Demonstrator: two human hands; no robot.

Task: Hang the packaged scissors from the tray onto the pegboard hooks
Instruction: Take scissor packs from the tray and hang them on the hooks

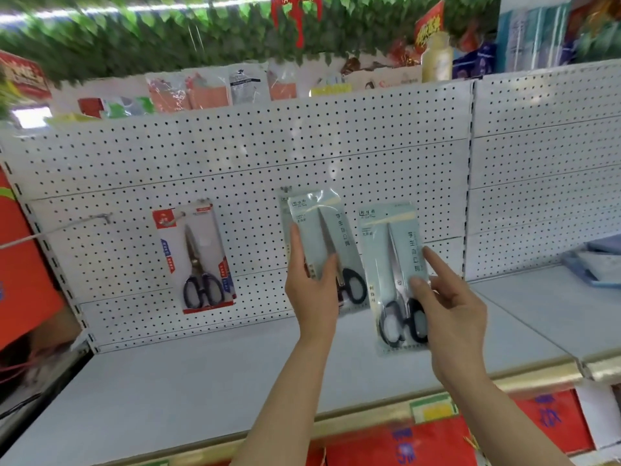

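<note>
Hands (311,284) (448,317) hold 2 scissor packs (319,230) (395,264) at pegboard (235,156).

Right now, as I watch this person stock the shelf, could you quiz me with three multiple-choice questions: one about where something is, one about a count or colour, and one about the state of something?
1. Where does the red-carded scissors pack hang?
A. To the left of both hands
B. Between the hands
C. On the far right panel

2. How many scissors packs show a pale blue card?
A. One
B. Two
C. Four

3. What is the right hand doing?
A. Resting empty on the shelf
B. Holding a pale blue pack, index finger stretched out
C. Gripping a bare hook

Answers:
1. A, it hangs on the pegboard left of the left hand.
2. B, the left-hand pack and the right-hand pack.
3. B, its fingers lie on that pack's card.
</note>
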